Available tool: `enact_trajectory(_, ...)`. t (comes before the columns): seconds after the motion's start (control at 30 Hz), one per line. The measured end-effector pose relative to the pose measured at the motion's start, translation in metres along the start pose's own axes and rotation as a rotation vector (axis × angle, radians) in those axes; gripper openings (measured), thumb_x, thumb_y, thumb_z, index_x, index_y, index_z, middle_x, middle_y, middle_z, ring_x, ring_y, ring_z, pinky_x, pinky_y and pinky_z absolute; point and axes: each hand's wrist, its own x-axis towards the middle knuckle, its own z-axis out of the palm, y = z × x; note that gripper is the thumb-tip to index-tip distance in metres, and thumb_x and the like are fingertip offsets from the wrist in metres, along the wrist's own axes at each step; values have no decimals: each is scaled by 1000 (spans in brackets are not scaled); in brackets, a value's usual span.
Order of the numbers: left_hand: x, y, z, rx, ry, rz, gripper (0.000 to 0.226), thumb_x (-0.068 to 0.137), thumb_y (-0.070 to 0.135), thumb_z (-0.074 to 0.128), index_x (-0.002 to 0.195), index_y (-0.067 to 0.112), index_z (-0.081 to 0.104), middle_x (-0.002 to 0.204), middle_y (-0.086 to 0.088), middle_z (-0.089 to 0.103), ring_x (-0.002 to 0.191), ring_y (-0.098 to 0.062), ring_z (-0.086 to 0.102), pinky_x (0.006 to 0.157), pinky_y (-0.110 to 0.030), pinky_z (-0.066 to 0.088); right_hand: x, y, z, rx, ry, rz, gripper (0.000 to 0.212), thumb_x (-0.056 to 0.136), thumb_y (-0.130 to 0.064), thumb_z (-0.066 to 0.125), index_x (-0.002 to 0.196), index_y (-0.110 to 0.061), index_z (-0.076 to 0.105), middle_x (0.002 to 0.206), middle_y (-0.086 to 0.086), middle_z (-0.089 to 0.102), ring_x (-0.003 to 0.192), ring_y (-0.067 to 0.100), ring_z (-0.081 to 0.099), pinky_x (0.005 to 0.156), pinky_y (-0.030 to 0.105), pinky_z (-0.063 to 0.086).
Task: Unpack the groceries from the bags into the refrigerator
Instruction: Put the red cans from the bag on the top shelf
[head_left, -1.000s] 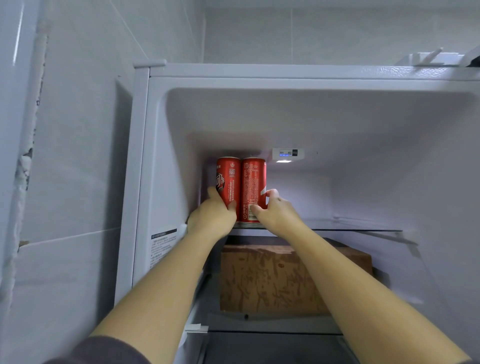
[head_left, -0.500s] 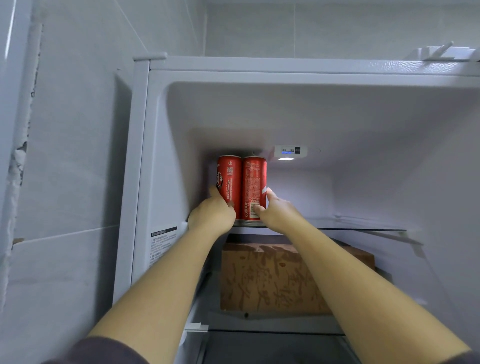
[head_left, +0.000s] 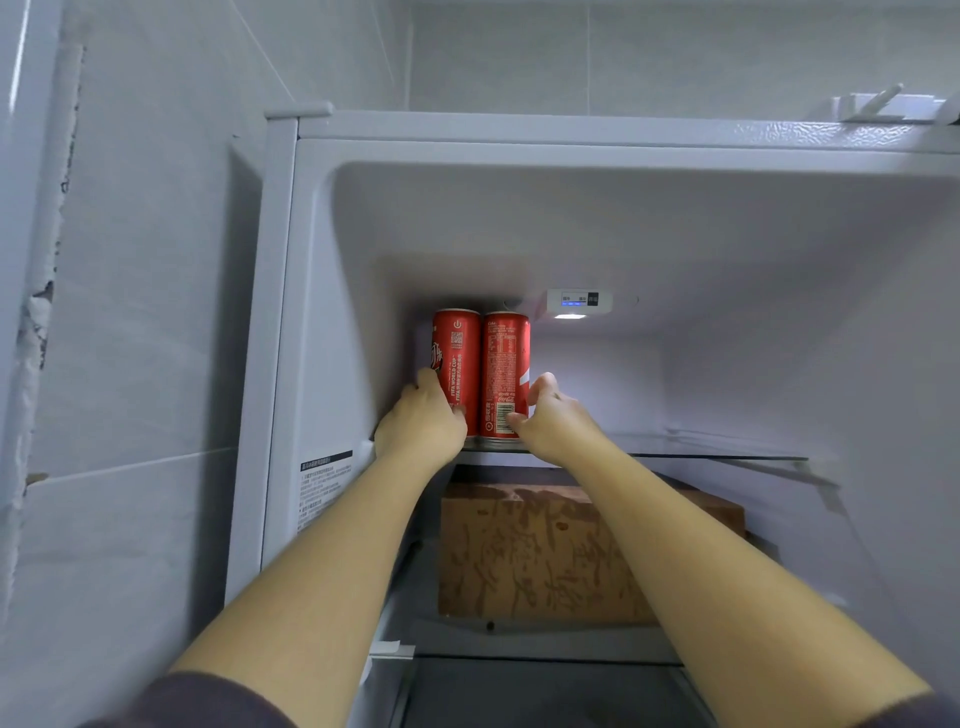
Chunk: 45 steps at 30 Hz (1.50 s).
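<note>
Two tall red cans stand upright side by side at the back left of the refrigerator's top glass shelf (head_left: 727, 456). My left hand (head_left: 421, 421) grips the lower part of the left red can (head_left: 457, 358), thumb on its left side. My right hand (head_left: 556, 418) holds the right red can (head_left: 506, 364) low down, fingers curled round its right side and front. The cans touch each other, and their bases are partly hidden by my hands.
A brown cardboard box (head_left: 540, 556) sits on the shelf below the cans. A lit control panel (head_left: 579, 304) hangs from the compartment ceiling right of the cans. The white fridge wall (head_left: 322, 374) stands close on the left. Tiled wall (head_left: 145, 312) lies further left.
Both hands and cans stay in nearly the same place on the shelf. The view has shifted slightly, and my right thumb has risen a little on the right can.
</note>
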Motion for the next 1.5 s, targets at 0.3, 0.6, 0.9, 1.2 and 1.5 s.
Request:
enact_trajectory(0.3, -3, 2, -4, 17, -36, 5, 51, 96, 35, 53, 136, 13, 29, 132, -11, 54, 113, -33, 59, 90, -45, 49, -2, -2, 0, -26, 6, -7, 43, 96, -45, 55, 125, -21, 35, 117, 3, 58, 105, 23, 60, 95, 47, 51)
enact_trajectory(0.6, -10, 5, -2, 19, 35, -40, 50, 97, 39, 49, 133, 11, 28, 129, -12, 56, 108, -33, 62, 84, -42, 52, -7, -3, -4, -39, 7, 8, 47, 96, -46, 54, 126, -18, 33, 106, 1, 53, 98, 21, 59, 86, 39, 53)
enact_trajectory(0.9, -11, 7, -3, 37, 14, -75, 52, 99, 36, 46, 135, 7, 24, 130, -16, 56, 111, -34, 61, 87, -44, 52, -13, -9, -9, -13, -62, 10, 60, 96, -49, 52, 142, -19, 29, 115, -1, 56, 97, 18, 62, 83, 34, 54)
enact_trajectory(1.2, -29, 16, -2, 57, 151, -12, 57, 95, 33, 50, 141, 8, 25, 137, -16, 46, 121, -34, 51, 95, -45, 47, -59, 7, -35, -387, 69, -73, 71, 98, -59, 36, 155, -24, 14, 154, 3, 37, 142, 26, 33, 116, 60, 15)
enact_trajectory(1.5, -111, 57, 2, 94, 146, 189, 65, 98, 42, 37, 152, 13, 15, 159, -22, 11, 147, -39, 10, 118, -56, 12, -158, 51, -111, -934, 191, -252, 64, 101, -55, 25, 155, -25, 8, 163, 6, 14, 150, 31, 5, 116, 61, 5)
